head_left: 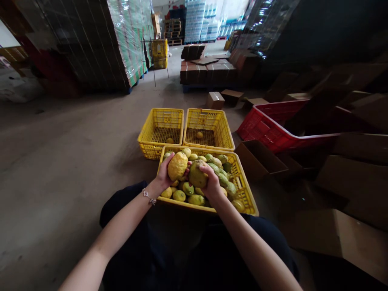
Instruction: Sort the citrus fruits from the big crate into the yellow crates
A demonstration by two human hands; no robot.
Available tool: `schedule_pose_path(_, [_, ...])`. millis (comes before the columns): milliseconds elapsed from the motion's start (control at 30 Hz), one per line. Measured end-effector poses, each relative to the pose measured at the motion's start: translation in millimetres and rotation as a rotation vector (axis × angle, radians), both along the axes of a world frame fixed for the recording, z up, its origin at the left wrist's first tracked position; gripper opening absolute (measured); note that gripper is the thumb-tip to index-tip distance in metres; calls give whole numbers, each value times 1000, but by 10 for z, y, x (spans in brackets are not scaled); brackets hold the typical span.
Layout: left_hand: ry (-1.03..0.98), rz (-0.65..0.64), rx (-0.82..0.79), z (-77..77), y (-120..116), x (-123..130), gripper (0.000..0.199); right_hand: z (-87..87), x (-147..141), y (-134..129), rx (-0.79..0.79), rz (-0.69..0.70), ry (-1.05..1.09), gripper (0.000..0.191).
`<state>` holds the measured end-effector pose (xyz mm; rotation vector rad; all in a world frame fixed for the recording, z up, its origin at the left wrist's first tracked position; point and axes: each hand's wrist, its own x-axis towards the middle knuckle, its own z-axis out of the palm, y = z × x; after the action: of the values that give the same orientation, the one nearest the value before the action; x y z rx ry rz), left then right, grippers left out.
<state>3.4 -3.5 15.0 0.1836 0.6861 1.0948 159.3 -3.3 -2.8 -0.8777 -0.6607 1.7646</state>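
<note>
Yellow and knobbly, one fruit [178, 166] is clasped in my left grip [164, 171], a greener fruit [197, 174] in my right grip [212, 182], side by side above the heaped crate [245, 188]; two sparser crates [147, 139] lie just beyond.

I can see just part of the left hand [163, 173], its palm hidden behind a bumpy yellow fruit [178, 166]. A greenish fruit [198, 174] covers most of the right hand's [212, 182] fingers. Lower fruits in the front yellow crate [244, 189] are buried; both forearms [121, 232] run out of view below.
</note>
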Motion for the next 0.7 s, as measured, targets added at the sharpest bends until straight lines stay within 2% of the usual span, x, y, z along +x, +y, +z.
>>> schedule_pose_path(167, [24, -7, 9, 5, 2, -7, 50, 32, 6, -1, 42, 7, -33, 17])
schedule_pose_path(433, [27, 6, 0, -58, 26, -38, 47, 64, -12, 6, 63, 19, -62, 17])
schedule_pose_path(700, [48, 11, -2, -32, 17, -25, 47, 62, -12, 10, 32, 74, -59, 15])
